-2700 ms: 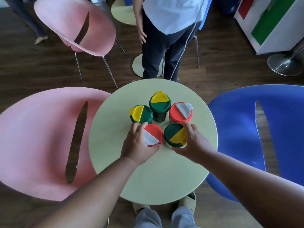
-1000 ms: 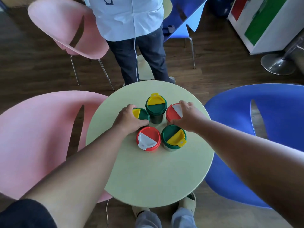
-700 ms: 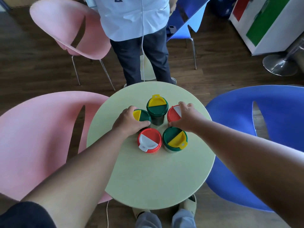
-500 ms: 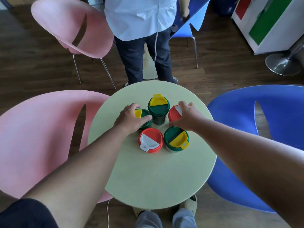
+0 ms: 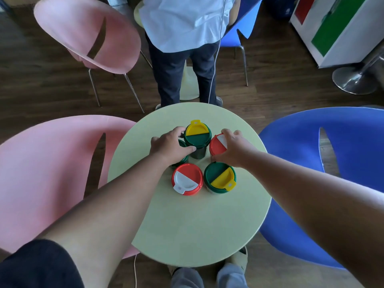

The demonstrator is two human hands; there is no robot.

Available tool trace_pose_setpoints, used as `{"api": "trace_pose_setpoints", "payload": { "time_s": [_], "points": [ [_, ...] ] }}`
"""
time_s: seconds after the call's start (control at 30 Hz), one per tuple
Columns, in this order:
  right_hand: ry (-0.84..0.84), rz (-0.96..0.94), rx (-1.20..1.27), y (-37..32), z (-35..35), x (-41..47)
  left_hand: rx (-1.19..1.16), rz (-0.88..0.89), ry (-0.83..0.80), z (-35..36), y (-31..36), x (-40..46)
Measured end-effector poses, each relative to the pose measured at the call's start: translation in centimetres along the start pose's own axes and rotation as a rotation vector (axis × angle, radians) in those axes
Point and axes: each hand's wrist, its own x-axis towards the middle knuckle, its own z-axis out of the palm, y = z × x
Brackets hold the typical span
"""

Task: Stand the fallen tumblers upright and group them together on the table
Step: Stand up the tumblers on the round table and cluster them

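Note:
Several lidded tumblers stand upright in a tight cluster on the round pale-green table [image 5: 197,225]. My left hand [image 5: 169,147] curls over the left green-lidded tumbler [image 5: 180,161], hiding most of it, and its thumb touches the back green-and-yellow tumbler [image 5: 197,135]. My right hand [image 5: 233,149] grips the back right tumbler with the red-and-white lid [image 5: 216,146] from the right side. In front of the hands stand a red-and-white tumbler [image 5: 187,179] and a green-and-yellow tumbler [image 5: 219,177], neither one touched.
A pink chair [image 5: 52,173] hugs the table's left edge and a blue chair [image 5: 332,163] its right. A person [image 5: 182,28] stands just behind the table, next to another pink chair [image 5: 89,34]. A white cabinet [image 5: 332,28] is at the far right.
Both hands left the two front tumblers and took the two back side ones. In the last second my left hand has slid its tumbler right, up against the back tumbler.

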Motion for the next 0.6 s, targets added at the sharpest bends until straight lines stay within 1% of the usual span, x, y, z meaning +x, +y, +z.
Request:
{"api": "trace_pose_setpoints", "payload": {
  "time_s": [0.23,0.33,0.6],
  "points": [
    [-0.005,0.001,0.005,0.0,-0.2,0.0,0.097,0.044,-0.046,-0.9,1.9,0.9],
    [-0.006,0.002,0.001,0.0,-0.2,0.0,0.172,0.038,-0.025,-1.1,2.3,1.1],
    [-0.022,0.003,0.004,0.0,-0.2,0.1,0.172,0.038,-0.059,-1.8,2.3,1.2]
  ]
}}
